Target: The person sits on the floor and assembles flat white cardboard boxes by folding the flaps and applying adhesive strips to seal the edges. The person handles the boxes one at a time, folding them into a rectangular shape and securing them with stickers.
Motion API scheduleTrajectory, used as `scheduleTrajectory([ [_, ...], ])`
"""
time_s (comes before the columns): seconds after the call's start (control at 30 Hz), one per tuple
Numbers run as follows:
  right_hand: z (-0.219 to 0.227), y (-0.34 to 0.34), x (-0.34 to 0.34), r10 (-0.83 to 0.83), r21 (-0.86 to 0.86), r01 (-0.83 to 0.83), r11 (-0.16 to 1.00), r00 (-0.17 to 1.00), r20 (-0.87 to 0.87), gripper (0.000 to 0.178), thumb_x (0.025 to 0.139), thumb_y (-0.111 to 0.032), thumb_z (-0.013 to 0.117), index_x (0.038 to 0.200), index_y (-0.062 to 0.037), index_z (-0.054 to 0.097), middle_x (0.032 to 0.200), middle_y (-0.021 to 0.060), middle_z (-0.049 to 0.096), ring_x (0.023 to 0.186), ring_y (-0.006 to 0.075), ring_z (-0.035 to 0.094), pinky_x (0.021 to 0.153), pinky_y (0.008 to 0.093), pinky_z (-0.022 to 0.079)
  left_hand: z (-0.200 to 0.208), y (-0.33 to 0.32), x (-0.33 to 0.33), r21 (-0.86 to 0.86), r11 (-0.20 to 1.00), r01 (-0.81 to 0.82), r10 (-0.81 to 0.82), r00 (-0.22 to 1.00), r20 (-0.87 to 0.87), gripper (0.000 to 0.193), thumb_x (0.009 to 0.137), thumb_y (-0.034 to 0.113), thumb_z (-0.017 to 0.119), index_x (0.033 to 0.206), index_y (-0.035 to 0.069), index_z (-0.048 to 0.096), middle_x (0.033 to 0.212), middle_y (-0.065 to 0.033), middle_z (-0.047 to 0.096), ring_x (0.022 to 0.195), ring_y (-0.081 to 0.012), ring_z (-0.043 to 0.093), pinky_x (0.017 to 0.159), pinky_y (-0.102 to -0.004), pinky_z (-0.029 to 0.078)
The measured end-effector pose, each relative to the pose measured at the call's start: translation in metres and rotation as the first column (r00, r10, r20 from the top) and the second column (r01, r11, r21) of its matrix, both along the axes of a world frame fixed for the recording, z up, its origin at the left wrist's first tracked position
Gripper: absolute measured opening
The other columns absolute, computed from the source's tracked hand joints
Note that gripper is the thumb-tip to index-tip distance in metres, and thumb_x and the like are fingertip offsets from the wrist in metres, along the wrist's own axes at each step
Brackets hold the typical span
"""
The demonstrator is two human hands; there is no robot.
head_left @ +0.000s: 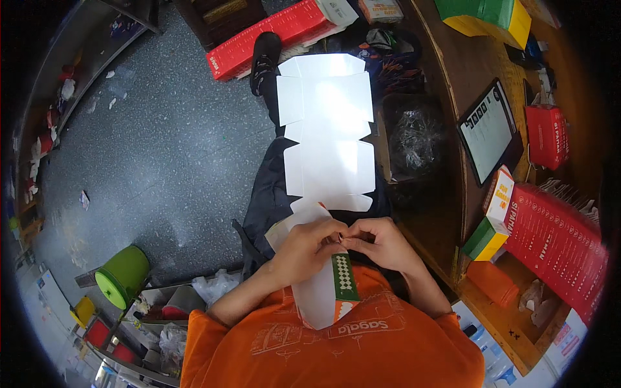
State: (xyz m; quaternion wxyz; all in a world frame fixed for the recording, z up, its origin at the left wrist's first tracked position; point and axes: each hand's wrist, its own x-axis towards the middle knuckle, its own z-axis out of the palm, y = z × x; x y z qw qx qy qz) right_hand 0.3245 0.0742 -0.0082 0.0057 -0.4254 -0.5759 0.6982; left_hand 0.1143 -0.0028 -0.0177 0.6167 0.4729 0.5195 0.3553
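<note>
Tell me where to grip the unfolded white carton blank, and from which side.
Probably best: pinch the white carton blank by the outer edge of its near right panel, from the right. That flat panel juts out between notches, and the right hand is close, though busy at the green-patterned carton.

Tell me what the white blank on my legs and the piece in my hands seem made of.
White blank: probably thin paperboard, smooth with slight sheen, given crisp flaps and bright glare. Held piece: likely printed paperboard, its white face matte-looking, bowing without crumpling.
</note>
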Motion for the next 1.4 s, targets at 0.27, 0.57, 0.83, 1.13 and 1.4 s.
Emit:
scheduleTrajectory([
  [0.27,0.016,-0.007,-0.014,0.074,0.385,-0.026,0.923,0.991,-0.111,0.029,0.081,0.004,0.078,0.108,-0.0044,0.075,0.105,0.0089,0.069,0.095,0.0233,0.065,0.085,0.0331,0.053,-0.021,0.012,-0.014,-0.022,0.999,0.046,-0.050,0.956,-0.287,0.030,0.086,0.004,0.077,0.114,0.004,0.066,0.092,-0.0086,0.073,0.081,-0.0189,0.071,0.073,-0.0322,0.054],
  [0.57,0.031,0.002,-0.024,-0.351,0.290,0.447,0.846,0.877,-0.328,0.007,0.091,-0.002,0.073,0.097,0.0023,0.071,0.094,0.0075,0.068,0.085,0.0153,0.059,0.077,0.0292,0.049,-0.013,0.008,-0.076,-0.027,0.974,-0.226,0.224,0.926,0.304,0.036,0.098,0.012,0.066,0.131,-0.001,0.059,0.108,-0.0104,0.074,0.098,-0.0150,0.069,0.083,-0.0292,0.054],
  [0.83,0.044,0.011,-0.066,-0.235,0.356,0.363,0.861,0.905,-0.355,0.044,0.096,-0.015,0.071,0.134,0.0013,0.055,0.123,0.0151,0.063,0.107,0.0161,0.061,0.090,0.0322,0.049,0.018,0.022,-0.042,-0.030,0.890,-0.456,0.441,0.840,0.315,0.026,0.099,0.007,0.064,0.121,-0.004,0.071,0.108,-0.0094,0.075,0.096,-0.0115,0.069,0.084,-0.0240,0.053],
  [1.13,0.035,0.138,0.023,-0.360,0.651,0.572,0.499,0.820,-0.444,0.045,0.096,-0.043,0.068,0.119,-0.0068,0.056,0.119,0.0076,0.058,0.109,0.0197,0.058,0.094,0.0349,0.049,0.004,0.037,-0.025,0.402,0.916,-0.016,0.100,0.977,-0.189,0.083,0.092,0.033,0.076,0.155,0.000,0.033,0.149,-0.0258,0.044,0.135,-0.0411,0.048,0.113,-0.0489,0.040],
  [1.4,0.131,0.359,0.107,-0.460,0.346,0.783,0.517,0.595,-0.659,0.048,0.108,-0.031,0.054,0.147,-0.0061,0.044,0.141,0.0068,0.056,0.131,0.0221,0.055,0.111,0.0415,0.046,-0.049,0.031,0.019,0.490,0.760,0.427,0.009,0.748,-0.664,0.054,0.086,0.036,0.078,0.127,0.004,0.062,0.139,-0.0192,0.053,0.131,-0.0386,0.049,0.109,-0.0491,0.039],
])
